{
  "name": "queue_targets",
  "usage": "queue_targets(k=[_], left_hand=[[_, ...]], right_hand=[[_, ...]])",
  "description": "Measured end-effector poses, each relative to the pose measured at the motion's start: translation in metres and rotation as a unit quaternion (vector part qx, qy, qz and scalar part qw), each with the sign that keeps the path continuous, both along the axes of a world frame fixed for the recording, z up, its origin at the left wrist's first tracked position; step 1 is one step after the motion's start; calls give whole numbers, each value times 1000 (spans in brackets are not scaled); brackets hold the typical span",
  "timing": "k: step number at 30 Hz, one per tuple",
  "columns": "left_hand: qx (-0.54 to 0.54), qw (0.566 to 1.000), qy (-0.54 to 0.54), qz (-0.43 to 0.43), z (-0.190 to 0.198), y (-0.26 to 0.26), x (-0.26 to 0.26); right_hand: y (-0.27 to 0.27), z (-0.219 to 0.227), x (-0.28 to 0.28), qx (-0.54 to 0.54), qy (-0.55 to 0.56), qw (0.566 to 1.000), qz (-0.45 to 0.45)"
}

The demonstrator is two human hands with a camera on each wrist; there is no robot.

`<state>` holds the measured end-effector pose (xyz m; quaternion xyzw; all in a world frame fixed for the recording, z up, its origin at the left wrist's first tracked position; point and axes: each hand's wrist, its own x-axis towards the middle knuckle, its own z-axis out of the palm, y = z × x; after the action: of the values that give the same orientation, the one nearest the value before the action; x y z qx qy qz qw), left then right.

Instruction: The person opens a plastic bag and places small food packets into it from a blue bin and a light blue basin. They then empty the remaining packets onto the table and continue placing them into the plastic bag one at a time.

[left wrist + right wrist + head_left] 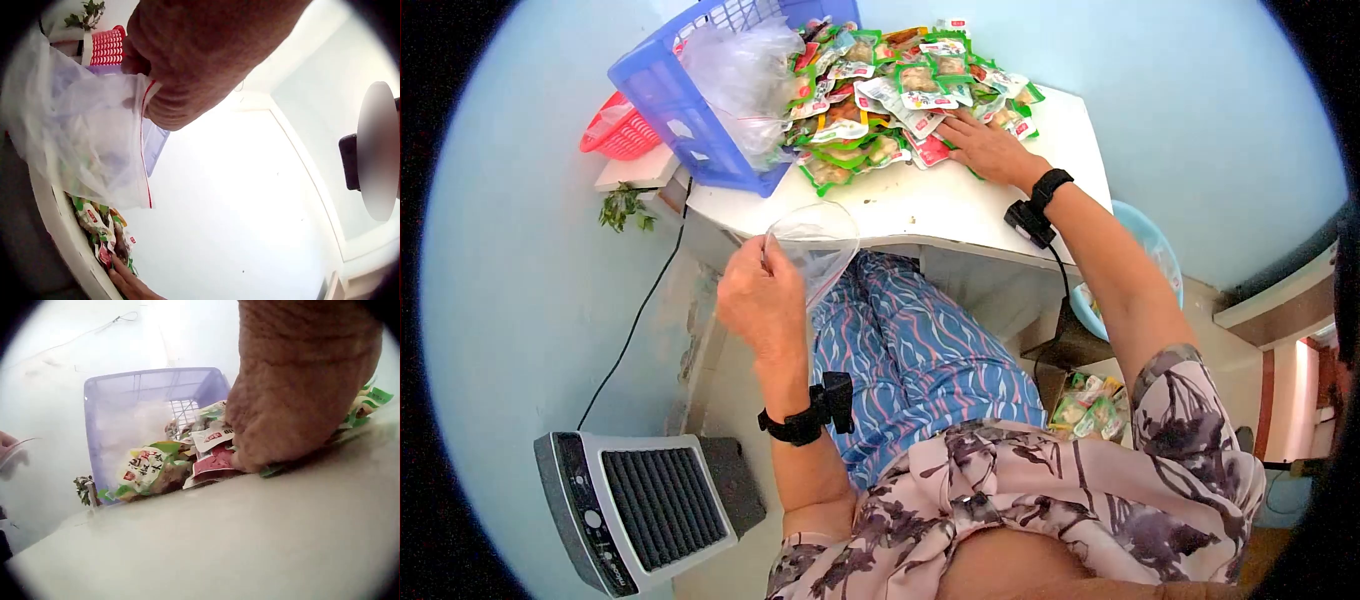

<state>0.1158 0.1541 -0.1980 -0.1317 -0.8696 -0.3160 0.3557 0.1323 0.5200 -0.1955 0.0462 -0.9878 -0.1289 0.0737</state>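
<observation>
My left hand (762,300) pinches a clear plastic zip bag (818,238) by its edge, in front of the table edge and above the lap. In the left wrist view the bag (94,131) hangs loose, with a red line along its mouth. On the white table (960,215), a heap of small snack packets (925,82) with green, white and red printing is spread out. My right hand (995,152) rests at the heap's near right edge, fingers reaching onto the packets. Beside its fingertips lies a red and white packet (212,461).
A blue plastic basket (700,125) lies tipped at the heap's left, holding clear bags (745,80). Behind it stands a red basket (632,133). A light blue tub (1155,255) and a box of packets (1090,408) stand low on the right, an air cooler (655,505) on the left.
</observation>
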Motion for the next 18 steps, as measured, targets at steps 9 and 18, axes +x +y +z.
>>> queue_targets(k=[9,18], left_hand=[[26,999,-35,-6,-7,-11,-1],[51,997,-55,2,-9,-16,0]], right_hand=[[16,-11,-16,-93,58,994,19],[-50,36,-15,-77,77,985,-137]])
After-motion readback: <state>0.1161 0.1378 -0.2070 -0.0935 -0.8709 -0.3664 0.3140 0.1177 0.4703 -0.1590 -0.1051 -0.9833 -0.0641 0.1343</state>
